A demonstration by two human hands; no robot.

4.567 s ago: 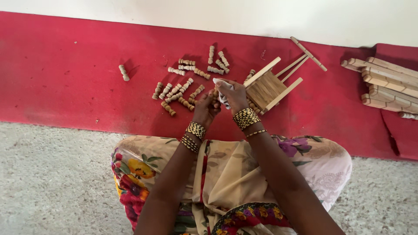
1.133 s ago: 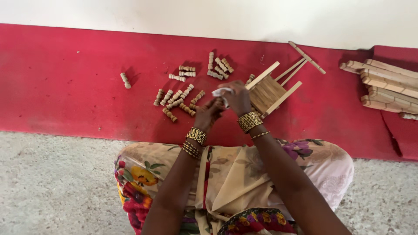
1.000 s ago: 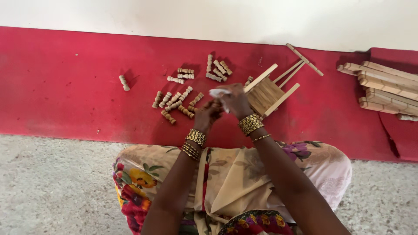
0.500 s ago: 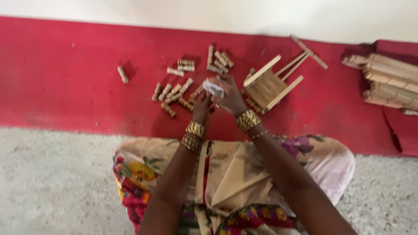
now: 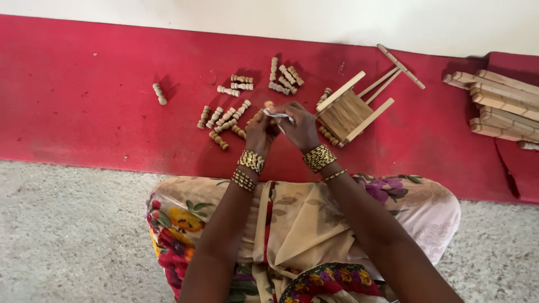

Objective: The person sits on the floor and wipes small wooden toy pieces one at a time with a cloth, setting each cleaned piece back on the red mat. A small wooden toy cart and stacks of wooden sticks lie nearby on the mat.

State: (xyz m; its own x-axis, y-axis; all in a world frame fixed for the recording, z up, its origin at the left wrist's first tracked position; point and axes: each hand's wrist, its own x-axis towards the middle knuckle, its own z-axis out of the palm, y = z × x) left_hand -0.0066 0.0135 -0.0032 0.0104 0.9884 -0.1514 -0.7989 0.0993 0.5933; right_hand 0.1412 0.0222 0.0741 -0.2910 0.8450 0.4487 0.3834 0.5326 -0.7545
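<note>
While both the left hand (image 5: 259, 130) and right hand (image 5: 300, 126) pinch a small pale piece (image 5: 278, 114), the wooden frame (image 5: 351, 110) looks half-built, and many turned pegs (image 5: 224, 119) lie loose on the red floor (image 5: 84, 101).

Bare-armed, each wrist stacked with gold bangles (image 5: 319, 157), above a beige floral-print garment (image 5: 292, 224) with red flowers.

My left hand (image 5: 259, 130) and right hand (image 5: 300, 126) pinch a small pale scrap (image 5: 279, 114) together above scattered turned wooden pegs (image 5: 224, 119), beside a small slatted wooden frame (image 5: 351, 109).
</note>
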